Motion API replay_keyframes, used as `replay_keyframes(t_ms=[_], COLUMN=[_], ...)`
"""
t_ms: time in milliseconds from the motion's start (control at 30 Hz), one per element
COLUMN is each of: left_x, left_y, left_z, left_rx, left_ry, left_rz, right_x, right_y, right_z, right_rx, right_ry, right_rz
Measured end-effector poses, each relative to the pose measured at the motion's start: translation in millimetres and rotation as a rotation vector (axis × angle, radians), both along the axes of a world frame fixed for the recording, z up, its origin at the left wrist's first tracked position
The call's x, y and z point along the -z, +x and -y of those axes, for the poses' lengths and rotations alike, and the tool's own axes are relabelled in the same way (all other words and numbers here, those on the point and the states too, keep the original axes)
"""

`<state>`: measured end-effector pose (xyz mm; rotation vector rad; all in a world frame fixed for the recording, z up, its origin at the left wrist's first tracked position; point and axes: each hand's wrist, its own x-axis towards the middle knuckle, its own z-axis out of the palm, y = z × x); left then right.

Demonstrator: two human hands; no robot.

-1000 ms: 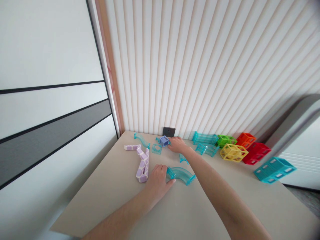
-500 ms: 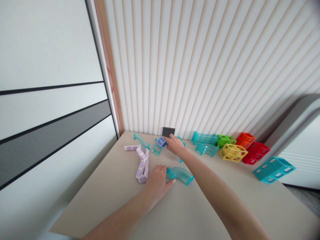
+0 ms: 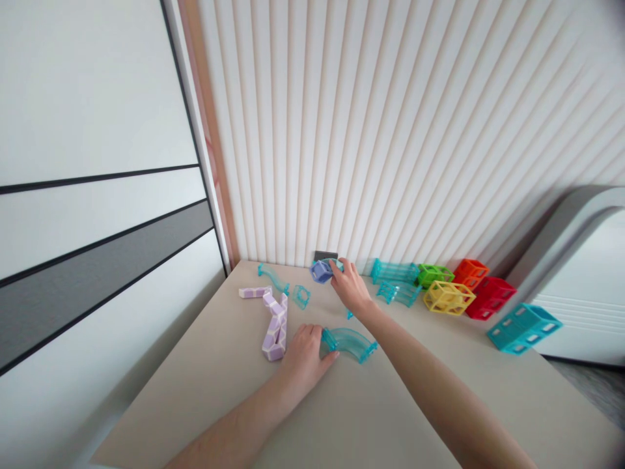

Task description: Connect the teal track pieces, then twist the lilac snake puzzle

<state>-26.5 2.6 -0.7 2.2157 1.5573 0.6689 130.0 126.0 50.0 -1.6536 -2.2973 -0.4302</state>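
Grips a small blue block (image 3: 321, 271) with the right hand (image 3: 350, 286), near the back edge of the worktop (image 3: 361, 417) and just in front of the black wall socket (image 3: 326, 255); hard to tell whether lifted clear of the surface. Holds the left end of a curved teal track (image 3: 351, 342) between thumb and fingers of the left hand (image 3: 305, 352), nearer the front. Looks light and stiff, block and track alike, probably hard plastic: likely smooth, perhaps a little slippery along the clear curved walls, and maybe liable to crack at thin edges if twisted. Best taken by two opposite flat sides in the case of the block, and by the thicker end piece in the case of the track, rather than by the thin bend. For containers, offers at most the hollow, open-sided blocks at the right: a green block (image 3: 434, 275), an orange block (image 3: 470, 273), a yellow block (image 3: 449, 298), a red block (image 3: 491, 298) and a longer teal block (image 3: 525, 327). Shows some yellow within the yellow one, too small to identify; impossible to tell about contents in the others.
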Motion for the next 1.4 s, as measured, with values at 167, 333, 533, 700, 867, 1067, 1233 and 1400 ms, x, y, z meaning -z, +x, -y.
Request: replay_keyframes(t_ms=[167, 333, 533, 700, 867, 1067, 1233, 1400], left_x=[-1.6, -12.9, -6.7, -5.6, -12.1, -14.5, -16.2, -4.8], left_y=[-3, -9, -9, -15, -16, -15, -16, -9], left_z=[2, -1, -17, -21, -13, -5, 2, 6], left_rx=[-0.018, -0.062, -0.026, -0.054, 0.030, -0.020, 0.059, 0.126], left_ry=[0.090, 0.369, 0.407, 0.444, 0.429, 0.429, 0.320, 0.188], left_rz=[0.094, 0.340, 0.467, 0.370, 0.280, 0.293, 0.227, 0.127], right_x=[0.9, -3.9, -2.7, -3.5, -9.2, 4.6, 27.9, 31.9], right_y=[26, 29, -4, -17, -1, 56, 92, 98], right_z=[44, 84, 97, 84, 77, 99, 131, 143], right_rx=[-0.122, -0.168, -0.206, -0.164, -0.087, -0.267, -0.300, -0.315], right_ry=[0.204, 0.245, 0.177, 0.137, 0.080, 0.060, -0.004, -0.064], right_rz=[-0.038, -0.107, -0.183, -0.242, -0.461, -0.643, -0.665, -0.645])
